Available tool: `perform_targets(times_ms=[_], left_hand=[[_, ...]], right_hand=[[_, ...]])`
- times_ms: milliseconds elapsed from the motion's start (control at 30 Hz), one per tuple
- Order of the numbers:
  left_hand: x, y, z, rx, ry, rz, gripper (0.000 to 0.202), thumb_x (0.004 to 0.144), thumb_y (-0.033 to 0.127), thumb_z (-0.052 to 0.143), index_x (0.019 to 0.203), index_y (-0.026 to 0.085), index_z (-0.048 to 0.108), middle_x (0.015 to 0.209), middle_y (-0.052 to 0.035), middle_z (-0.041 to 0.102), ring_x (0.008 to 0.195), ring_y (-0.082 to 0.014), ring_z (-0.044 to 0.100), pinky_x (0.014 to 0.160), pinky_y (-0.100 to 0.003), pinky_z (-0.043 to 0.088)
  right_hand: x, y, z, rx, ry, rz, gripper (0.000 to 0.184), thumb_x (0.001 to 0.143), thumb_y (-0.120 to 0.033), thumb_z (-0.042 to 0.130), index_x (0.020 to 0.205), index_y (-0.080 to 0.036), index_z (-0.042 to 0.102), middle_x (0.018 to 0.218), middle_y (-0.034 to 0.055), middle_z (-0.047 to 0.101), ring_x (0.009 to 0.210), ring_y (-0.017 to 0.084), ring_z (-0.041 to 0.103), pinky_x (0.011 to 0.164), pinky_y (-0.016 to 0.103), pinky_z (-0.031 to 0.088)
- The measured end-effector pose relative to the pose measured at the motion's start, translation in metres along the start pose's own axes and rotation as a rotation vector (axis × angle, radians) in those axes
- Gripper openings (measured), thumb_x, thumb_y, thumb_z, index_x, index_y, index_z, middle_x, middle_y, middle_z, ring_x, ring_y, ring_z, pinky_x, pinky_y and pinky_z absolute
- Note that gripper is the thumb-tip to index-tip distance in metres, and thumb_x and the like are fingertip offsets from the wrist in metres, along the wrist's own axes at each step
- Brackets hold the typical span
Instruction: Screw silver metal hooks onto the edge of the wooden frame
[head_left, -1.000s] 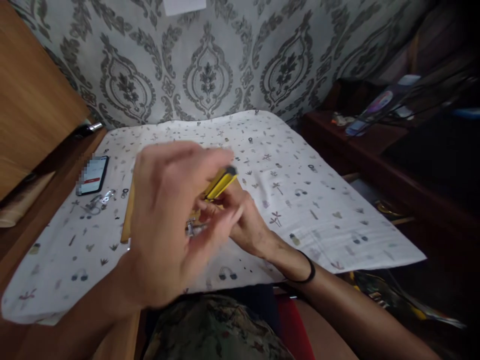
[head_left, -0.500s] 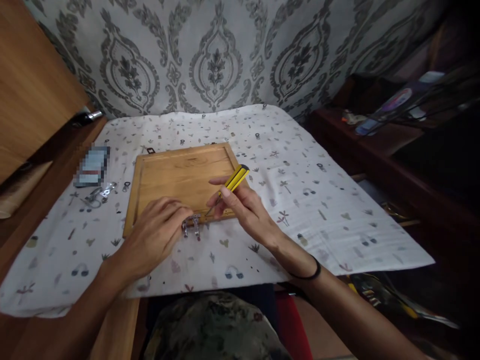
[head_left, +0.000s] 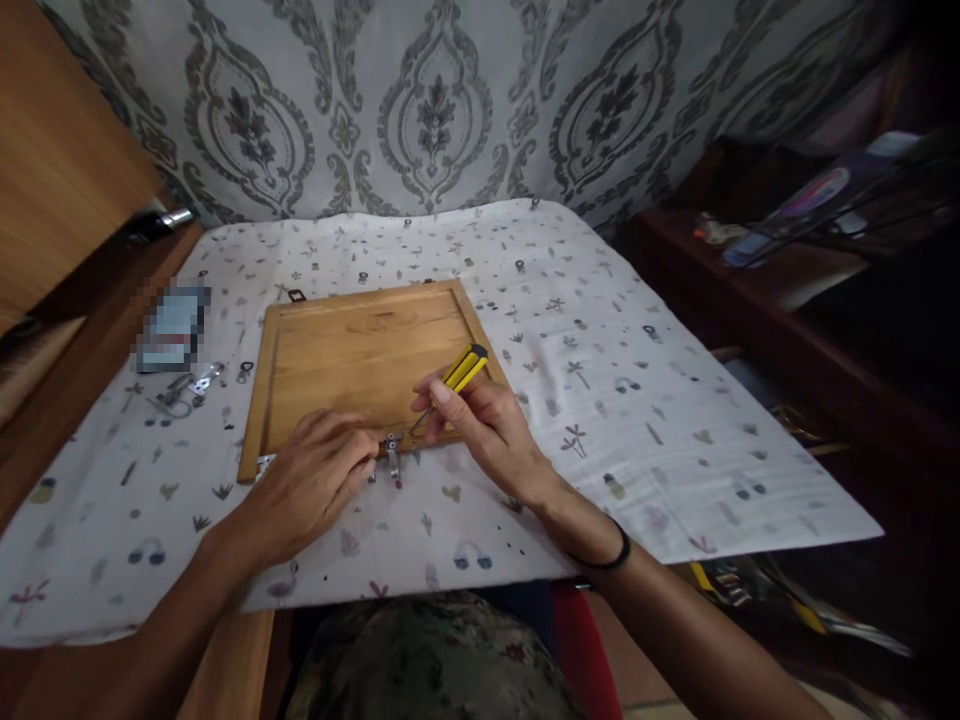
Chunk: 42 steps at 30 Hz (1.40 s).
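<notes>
The screwdriver (head_left: pixel 466 368) has a yellow handle with black stripes. The wooden board (head_left: pixel 352 350) is honey brown, marked by a darker swirl of grain; the metal fitting (head_left: pixel 393 460) is silver. Small palms, sunglasses and pineapples in muted tints dot the white cloth (head_left: pixel 540 350). Dark grey medallions pattern the pale grey wall (head_left: pixel 435 120).

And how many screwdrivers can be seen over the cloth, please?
1: a screwdriver in the right hand, slanting over the near part of the board. Anything under the left hand would be hidden.
</notes>
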<state>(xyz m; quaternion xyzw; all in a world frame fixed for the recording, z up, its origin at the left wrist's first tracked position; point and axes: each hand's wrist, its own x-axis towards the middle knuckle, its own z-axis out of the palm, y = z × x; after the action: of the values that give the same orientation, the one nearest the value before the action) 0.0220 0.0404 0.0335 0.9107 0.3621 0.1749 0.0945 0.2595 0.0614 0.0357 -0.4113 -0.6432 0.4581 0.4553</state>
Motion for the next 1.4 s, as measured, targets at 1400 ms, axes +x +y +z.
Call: perform_targets(times_ms=[1400], left_hand=[[0.001, 0.004, 0.006, 0.000, 0.091, -0.004, 0.022, 0.105, 0.025, 0.040, 0.102, 0.019, 0.061, 0.102, -0.0063, 0.071, 0.097, -0.0245, 0.059, 0.088, -0.043, 0.044]], right_hand=[[0.019, -0.029, 0.017, -0.296, -0.129, -0.234, 0.040, 0.101, -0.052, 0.053, 0.077, -0.020, 0.057, 0.070, -0.0016, 0.057, 0.063, 0.013, 0.052, 0.060, 0.027, 0.040]])
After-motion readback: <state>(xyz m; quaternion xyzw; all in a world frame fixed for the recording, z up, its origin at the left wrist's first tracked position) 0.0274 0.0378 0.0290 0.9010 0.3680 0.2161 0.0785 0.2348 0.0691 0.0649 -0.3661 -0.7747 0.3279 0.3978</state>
